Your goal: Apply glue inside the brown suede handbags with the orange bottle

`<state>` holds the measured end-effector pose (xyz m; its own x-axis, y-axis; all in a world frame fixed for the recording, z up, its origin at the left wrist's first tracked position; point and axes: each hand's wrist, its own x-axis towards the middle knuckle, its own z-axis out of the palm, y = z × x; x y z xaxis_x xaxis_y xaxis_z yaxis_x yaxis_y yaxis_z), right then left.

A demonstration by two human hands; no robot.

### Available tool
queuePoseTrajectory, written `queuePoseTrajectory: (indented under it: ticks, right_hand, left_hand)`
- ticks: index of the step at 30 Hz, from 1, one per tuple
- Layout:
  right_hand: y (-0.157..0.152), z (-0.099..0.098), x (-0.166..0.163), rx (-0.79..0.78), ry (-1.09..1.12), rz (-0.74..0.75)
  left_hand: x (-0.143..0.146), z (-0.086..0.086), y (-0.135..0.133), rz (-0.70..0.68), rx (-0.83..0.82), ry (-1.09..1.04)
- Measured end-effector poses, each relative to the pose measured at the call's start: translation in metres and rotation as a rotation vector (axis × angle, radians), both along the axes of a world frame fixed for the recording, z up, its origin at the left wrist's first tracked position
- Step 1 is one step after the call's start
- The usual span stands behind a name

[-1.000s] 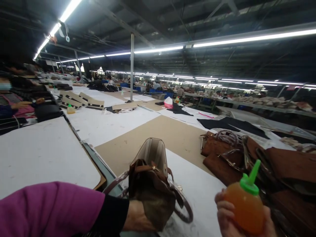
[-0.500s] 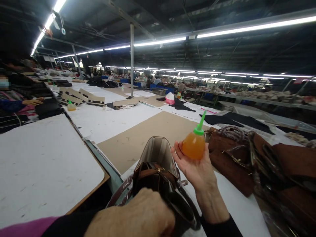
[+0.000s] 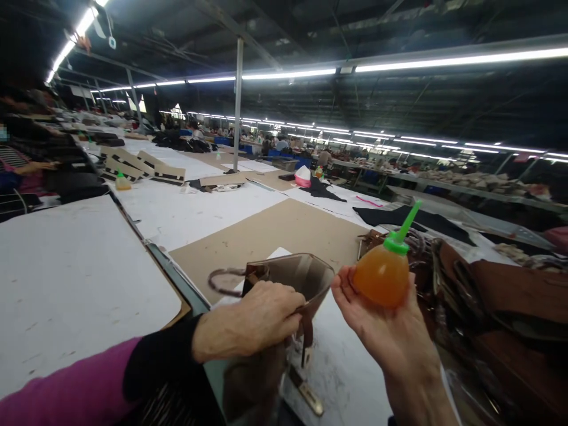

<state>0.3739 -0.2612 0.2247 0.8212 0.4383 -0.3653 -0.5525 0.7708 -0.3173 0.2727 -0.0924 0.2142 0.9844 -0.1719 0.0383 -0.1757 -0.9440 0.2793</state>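
Handling of a bag with a bottle in the other hand. The bag point(image 3: 293, 273) has just been turned: its mouth, which a half-second ago opened away from the wearer, now lies crosswise, the pale lining in view and a handle point(image 3: 211, 281) looping out to the left. The left hand point(image 3: 254, 319) has come up to the near edge of the mouth, its fingers bent, close together and apparently clamped on the rim; the thumb's exact hold is partly hidden. The right hand point(image 3: 381, 316), palm upward, cradles the bottle point(image 3: 382, 276), with fingers curved against one side and thumb against the other; its green spout points up and to the right. Hand and bottle have shifted rightward, so that the bottle stands beside the bag, apart from it, and near the pile of bags point(image 3: 510, 290). Below the mouth, a strap point(image 3: 307, 338) hangs at the bag's right side, and a dark piece with a metal end point(image 3: 306, 390) shows against white paper point(image 3: 350, 367); whether this piece is joined to the bag cannot be told. The bag's lower body is blurred. As a judgement, the change puts the left hand in charge of the bag's position and leaves its mouth unobstructed by the bottle, which is merely carried.
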Motion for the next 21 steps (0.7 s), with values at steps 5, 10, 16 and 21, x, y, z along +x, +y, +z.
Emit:
queuePoseTrajectory:
  ticks: [5,10,16,21]
  right_hand:
    - [0.008,0.013,-0.018,0.024,-0.041,0.005]
    - [0.023,-0.005,-0.016,-0.004,-0.065,0.049]
    - [0.027,-0.004,0.005,-0.086,-0.115,0.010]
    - [0.029,-0.004,0.018,-0.104,-0.105,-0.017]
  left_hand:
    - [-0.020,0.009,0.024,-0.130,0.008,0.041]
    - [-0.028,-0.017,0.048,0.094,-0.376,-0.040]
    - [-0.001,-0.021,0.049,0.486,-0.506,-0.104]
    - [0.038,-0.021,0.048,0.589,-0.232,-0.035]
